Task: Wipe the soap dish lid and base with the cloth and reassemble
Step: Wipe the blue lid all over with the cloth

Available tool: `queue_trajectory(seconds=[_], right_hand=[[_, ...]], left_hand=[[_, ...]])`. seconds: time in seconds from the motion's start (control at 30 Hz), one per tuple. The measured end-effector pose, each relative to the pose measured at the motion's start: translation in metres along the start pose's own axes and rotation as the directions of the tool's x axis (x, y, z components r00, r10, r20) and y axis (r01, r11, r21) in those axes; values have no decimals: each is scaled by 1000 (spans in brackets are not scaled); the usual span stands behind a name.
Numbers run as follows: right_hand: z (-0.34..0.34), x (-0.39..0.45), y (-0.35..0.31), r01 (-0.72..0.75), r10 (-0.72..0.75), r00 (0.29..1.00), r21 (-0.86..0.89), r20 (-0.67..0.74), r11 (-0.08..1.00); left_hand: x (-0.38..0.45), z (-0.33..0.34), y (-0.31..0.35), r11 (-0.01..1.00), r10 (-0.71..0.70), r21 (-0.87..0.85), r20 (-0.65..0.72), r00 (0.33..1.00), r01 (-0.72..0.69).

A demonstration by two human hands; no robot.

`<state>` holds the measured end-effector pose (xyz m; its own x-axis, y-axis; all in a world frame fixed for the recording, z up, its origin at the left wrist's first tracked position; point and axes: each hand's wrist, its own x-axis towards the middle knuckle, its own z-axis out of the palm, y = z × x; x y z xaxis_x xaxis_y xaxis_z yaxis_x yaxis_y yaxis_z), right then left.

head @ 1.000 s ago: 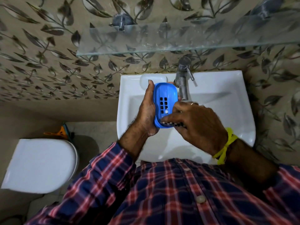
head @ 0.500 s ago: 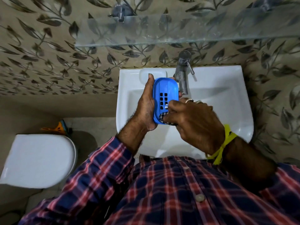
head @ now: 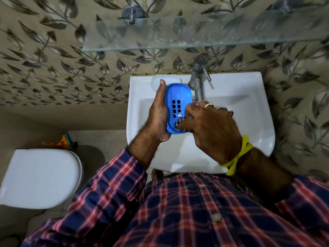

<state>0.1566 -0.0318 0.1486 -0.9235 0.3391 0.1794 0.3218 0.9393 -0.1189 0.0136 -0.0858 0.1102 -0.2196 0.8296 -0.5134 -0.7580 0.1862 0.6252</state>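
The left hand point(head: 157, 113) holds the blue soap dish part point(head: 178, 107) upright over the sink point(head: 249, 104), near its back left corner and just beside the tap point(head: 198, 81). Its grip is clamped around the part's left edge, thumb along the rim. This is the piece with the drain slots; whether it is the lid or the base is hard to tell. The right hand point(head: 211, 129) is closed on a checked cloth point(head: 179, 124), only a little of which shows, pressed against the lower end of the blue part.

To wipe well, the left hand should brace the piece from behind so it does not flex or slip. The cloth should probably go round the rim and into the slots, where grime gathers. The other half is not clearly visible.
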Motion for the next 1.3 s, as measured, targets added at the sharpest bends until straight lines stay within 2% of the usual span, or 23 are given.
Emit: queue_trajectory(seconds=[0.13, 0.23, 0.3, 0.37, 0.4, 0.5, 0.63, 0.77, 0.87, 1.0, 1.13, 1.23, 1.3], right_hand=[[2, 3, -4, -252, 265, 960, 140, -85, 958], [6, 3, -12, -192, 209, 971, 146, -112, 971], [6, 3, -10, -261, 281, 952, 158, -119, 952], [5, 11, -8, -369, 401, 900, 192, -171, 910], [5, 15, -10, -371, 411, 892, 211, -189, 904], [9, 15, -14, -267, 308, 933, 214, -186, 940], [6, 20, -6, -358, 403, 888, 218, -220, 908], [6, 23, -7, -249, 292, 928, 197, -232, 948], [5, 30, 0, -353, 399, 883, 210, -249, 912], [8, 32, -3, -225, 268, 941, 208, -208, 952], [6, 36, 6, -345, 395, 887, 225, -241, 911], [8, 37, -3, -219, 268, 941, 234, -207, 947], [9, 30, 4, -229, 263, 948, 192, -179, 954]], left_hand=[[-2, 6, 0, 999, 32, 7, -15, 999, -32], [-3, 4, 1, 998, 52, -24, -4, 999, -53], [-3, 3, -2, 997, 75, 1, -23, 997, -75], [-4, 8, -7, 995, 97, 43, -58, 994, -94], [-3, 11, -10, 994, 104, 50, -62, 993, -101], [-4, 12, -14, 994, 105, 20, -53, 993, -104], [-4, 14, -18, 993, 115, 32, -76, 990, -113], [-2, 14, -17, 990, 135, -28, -56, 989, -137], [0, 17, -22, 988, 156, 3, -63, 986, -156], [2, 16, -22, 985, 166, -32, -57, 985, -168], [3, 20, -23, 980, 199, 14, -85, 976, -199], [3, 20, -20, 977, 213, 19, -83, 974, -212], [2, 18, -20, 976, 218, 21, -88, 972, -217]])
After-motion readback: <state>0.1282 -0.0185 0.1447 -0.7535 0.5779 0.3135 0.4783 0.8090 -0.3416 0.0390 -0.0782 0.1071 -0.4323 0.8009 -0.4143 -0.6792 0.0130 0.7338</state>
